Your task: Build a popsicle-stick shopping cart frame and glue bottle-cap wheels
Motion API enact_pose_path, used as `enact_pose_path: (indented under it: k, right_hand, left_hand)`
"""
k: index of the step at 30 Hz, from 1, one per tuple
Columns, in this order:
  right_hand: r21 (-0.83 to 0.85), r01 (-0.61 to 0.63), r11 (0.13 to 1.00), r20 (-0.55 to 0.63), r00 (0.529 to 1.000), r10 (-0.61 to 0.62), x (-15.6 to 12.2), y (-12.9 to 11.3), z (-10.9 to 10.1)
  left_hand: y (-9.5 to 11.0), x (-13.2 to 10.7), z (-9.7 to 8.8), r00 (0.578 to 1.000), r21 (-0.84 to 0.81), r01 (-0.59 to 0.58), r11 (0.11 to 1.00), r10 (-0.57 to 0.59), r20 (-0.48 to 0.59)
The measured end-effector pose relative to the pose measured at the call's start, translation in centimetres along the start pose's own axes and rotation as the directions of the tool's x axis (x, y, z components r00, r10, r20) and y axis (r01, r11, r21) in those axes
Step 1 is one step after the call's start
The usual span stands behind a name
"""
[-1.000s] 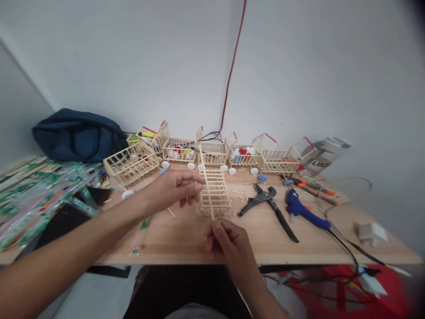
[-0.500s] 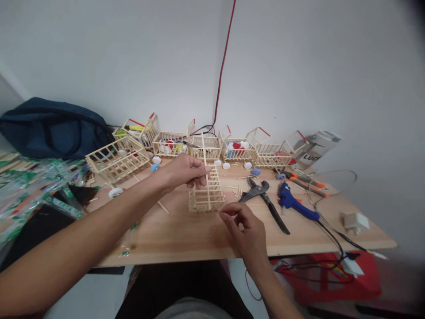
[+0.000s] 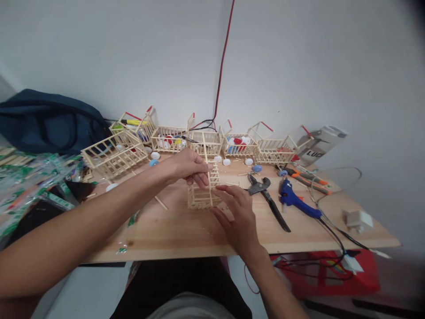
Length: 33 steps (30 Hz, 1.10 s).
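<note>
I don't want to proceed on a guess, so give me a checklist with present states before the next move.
1. Left grip holding the wooden strip: ok, pinched between thumb and fingers.
2. Right grip touching the strip: cannot tell; thumb and fingers are apart near its lower end.
3. Strip resting on the slatted frame: cannot tell.
4. Pliers well away from right grip: not ok, close beside it.
5. Glue gun set down: ok.
</note>
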State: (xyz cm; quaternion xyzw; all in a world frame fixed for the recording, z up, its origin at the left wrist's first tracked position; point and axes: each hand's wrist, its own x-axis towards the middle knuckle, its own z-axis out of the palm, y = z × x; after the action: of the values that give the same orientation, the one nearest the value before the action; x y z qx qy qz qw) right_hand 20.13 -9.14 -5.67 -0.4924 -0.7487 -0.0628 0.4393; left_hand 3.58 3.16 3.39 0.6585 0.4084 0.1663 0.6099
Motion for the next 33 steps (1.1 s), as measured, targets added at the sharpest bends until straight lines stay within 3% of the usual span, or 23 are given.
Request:
enact_pose_path:
  k: [10,20,24,26,28,33]
  right_hand:
    - [0.023,0.117,0.993,0.043,0.992,-0.118,0.9,0.4,-0.5]
    - [0.034,0.102,0.994,0.069,0.992,-0.105,1.0,1.1,-0.8]
    - [0.040,0.110,0.993,0.109,0.988,-0.114,0.9,1.6,-1.1]
    - [0.033,0.111,0.993,0.129,0.985,-0.114,0.9,1.8,-1.1]
    - [0.025,0.108,0.994,0.137,0.984,-0.110,1.0,1.9,-1.0]
    - [0.015,0.094,0.995,0.136,0.986,-0.095,1.0,2.1,-0.7]
  left_hand:
    - [0.7,-0.3,0.6,0.999,0.020,0.028,0.999,-0.027,-0.019]
    - [0.8,0.4,1.1,0.999,0.124,0.035,0.992,-0.032,-0.025]
    - [0.6,0.4,0.8,0.993,0.339,-0.085,0.937,0.108,-0.048]
    - [0.5,0.1,0.7,0.960,0.527,-0.164,0.834,0.258,-0.111]
    - [0.3,-0.3,0.5,0.896,0.677,-0.197,0.709,0.410,-0.169]
    - [-0.6,-0.5,0.1,0.739,0.766,-0.323,0.556,0.654,-0.164]
